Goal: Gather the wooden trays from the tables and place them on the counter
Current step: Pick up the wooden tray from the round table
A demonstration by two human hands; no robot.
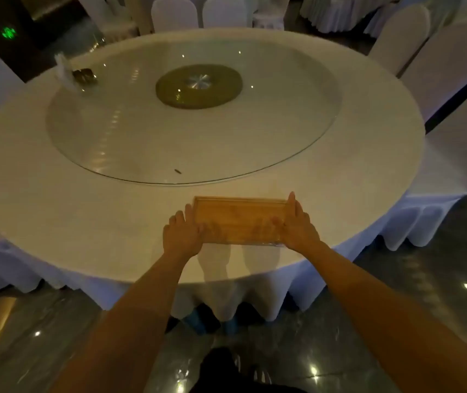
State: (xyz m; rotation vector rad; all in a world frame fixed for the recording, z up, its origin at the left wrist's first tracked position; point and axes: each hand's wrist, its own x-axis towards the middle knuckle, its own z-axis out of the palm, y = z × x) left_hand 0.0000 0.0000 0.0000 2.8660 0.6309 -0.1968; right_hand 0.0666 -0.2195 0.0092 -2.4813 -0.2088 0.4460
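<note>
A rectangular wooden tray [239,218] lies near the front edge of a large round table [56,194] covered in white cloth. My left hand [180,236] grips the tray's left end, fingers along its side. At the tray's right end, my right hand [297,226] holds on with the thumb along the outer edge. Both thumbs blur over the tray's near rim. Whether the tray is lifted off the cloth or resting on it is unclear.
A glass turntable [113,131] with a dark round centre fills the table's middle. A small dark holder with a white napkin [77,73] stands at its far left. White-covered chairs [439,61] ring the table. Glossy dark floor lies below me.
</note>
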